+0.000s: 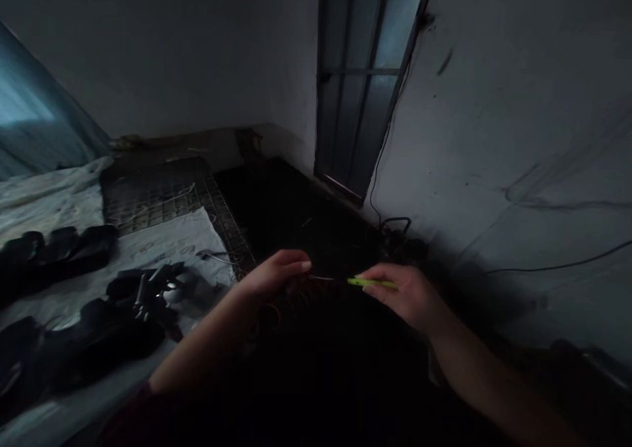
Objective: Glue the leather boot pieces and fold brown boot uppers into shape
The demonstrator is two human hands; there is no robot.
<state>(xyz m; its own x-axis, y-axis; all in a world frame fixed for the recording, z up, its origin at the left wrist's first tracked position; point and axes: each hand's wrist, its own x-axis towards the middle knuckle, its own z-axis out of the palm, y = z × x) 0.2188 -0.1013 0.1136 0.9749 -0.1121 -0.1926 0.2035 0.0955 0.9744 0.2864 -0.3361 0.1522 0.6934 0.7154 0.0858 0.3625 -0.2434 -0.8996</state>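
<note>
My right hand [407, 292] is closed in a pinch on a thin tool with a yellow-green handle [372, 282]; its metal tip points left toward my left hand. My left hand [276, 274] is closed with its fingers curled over something dark and stringy that I cannot make out. Faint brownish loops [270, 315] hang below that hand in the shadow. The two hands sit close together, almost touching at the tool's tip.
A white cloth [162, 243] on the left carries dark bundles [118, 315] and a shiny clip-like piece. A metal grid [158, 197] lies behind it. A dark door [363, 85] stands ahead, with cables [557, 266] along the right wall.
</note>
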